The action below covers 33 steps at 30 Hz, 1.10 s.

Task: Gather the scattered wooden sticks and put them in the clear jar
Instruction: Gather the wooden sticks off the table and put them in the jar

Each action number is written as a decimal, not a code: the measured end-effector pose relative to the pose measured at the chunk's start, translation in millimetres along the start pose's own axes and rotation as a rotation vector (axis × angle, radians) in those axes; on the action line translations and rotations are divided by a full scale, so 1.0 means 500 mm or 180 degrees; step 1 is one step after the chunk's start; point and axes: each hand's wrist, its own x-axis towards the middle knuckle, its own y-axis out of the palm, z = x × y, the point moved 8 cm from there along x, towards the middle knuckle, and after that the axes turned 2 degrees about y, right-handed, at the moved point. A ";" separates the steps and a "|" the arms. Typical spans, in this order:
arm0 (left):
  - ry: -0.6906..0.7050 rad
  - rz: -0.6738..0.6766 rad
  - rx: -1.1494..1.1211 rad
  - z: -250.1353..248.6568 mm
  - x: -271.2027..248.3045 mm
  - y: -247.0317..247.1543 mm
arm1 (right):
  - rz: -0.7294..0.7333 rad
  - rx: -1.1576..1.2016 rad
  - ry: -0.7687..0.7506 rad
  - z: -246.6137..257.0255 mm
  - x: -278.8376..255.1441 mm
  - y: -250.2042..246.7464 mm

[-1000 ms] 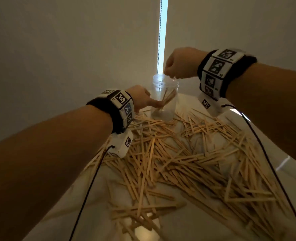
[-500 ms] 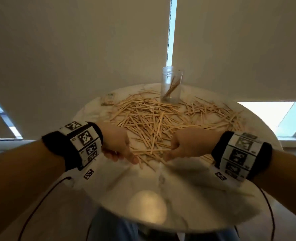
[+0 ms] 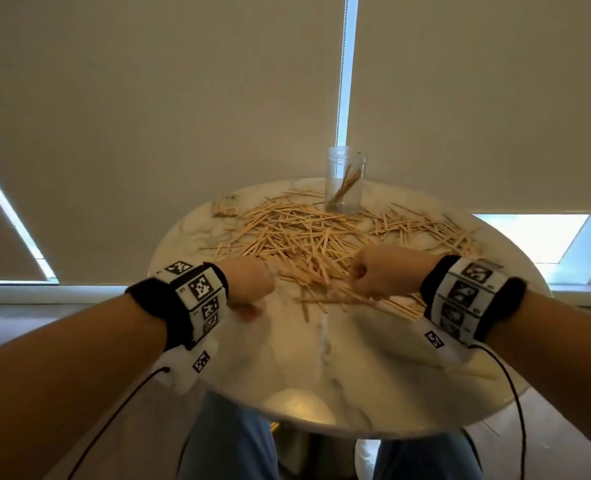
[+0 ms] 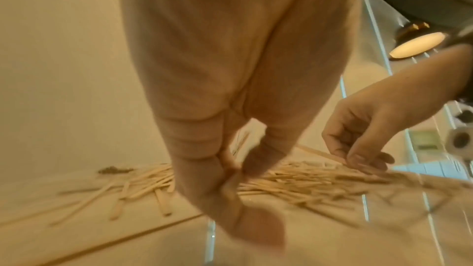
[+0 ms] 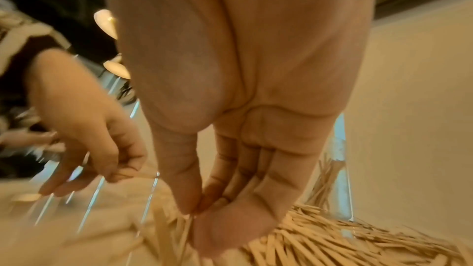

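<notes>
Several pale wooden sticks [image 3: 304, 237] lie scattered over the far half of a round marble table [image 3: 287, 358]. The clear jar [image 3: 344, 181] stands upright at the far edge with a few sticks leaning inside. My left hand [image 3: 252, 289] is at the near left edge of the pile, thumb and fingers pinching a stick [image 5: 133, 173]. My right hand [image 3: 367, 282] is at the pile's near right side. In the right wrist view it [image 5: 197, 207] pinches a stick [image 4: 320, 153] down among the pile. Both hands are far from the jar.
A small paper packet [image 3: 224, 206] lies at the table's far left. One loose stick [image 3: 471, 372] rests near the front right rim. Closed blinds hang behind the table. My legs in jeans [image 3: 228, 445] are under the near edge.
A second ago my right hand was over the jar's mouth and my left hand was against the jar. Both hands have since come back to the near edge of the pile and pinched sticks.
</notes>
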 end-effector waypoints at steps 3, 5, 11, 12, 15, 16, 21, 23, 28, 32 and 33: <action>-0.0123 -0.0316 -0.1650 -0.007 0.025 -0.010 | -0.0330 0.0683 -0.0160 -0.005 -0.010 -0.047; -0.0031 -0.0473 -0.2384 -0.037 0.027 -0.018 | -0.0505 0.1028 -0.0362 0.010 -0.015 -0.072; 0.0640 -0.0533 -0.3073 -0.152 0.024 -0.032 | -0.0777 0.1236 -0.0674 0.062 -0.004 -0.101; 0.0680 -0.0616 -0.3064 -0.158 0.024 -0.037 | -0.0783 0.1174 -0.0660 0.063 -0.004 -0.099; 0.0530 -0.0865 -0.3053 -0.149 0.026 -0.050 | -0.0708 0.0960 -0.0583 0.044 -0.030 -0.094; 0.0463 -0.0882 -0.3035 -0.142 0.026 -0.051 | -0.0588 0.0777 -0.0519 0.028 -0.045 -0.089; 0.0382 -0.0839 -0.2620 -0.091 0.047 -0.059 | 0.0704 -0.0289 0.0187 -0.108 -0.135 -0.003; 0.0281 -0.0815 -0.2118 -0.067 0.051 -0.068 | 0.1132 -0.0384 0.0546 -0.159 -0.165 0.045; 0.0212 -0.0365 -0.0883 -0.035 0.044 -0.051 | 0.0900 -0.0331 0.0372 -0.168 -0.160 0.090; 0.0467 0.0109 -0.0071 -0.064 0.046 0.013 | 0.0560 -0.0334 0.0007 -0.108 -0.110 0.073; 0.0445 0.0097 0.0059 -0.070 0.051 0.025 | 0.0423 -0.0422 -0.0069 -0.093 -0.092 0.067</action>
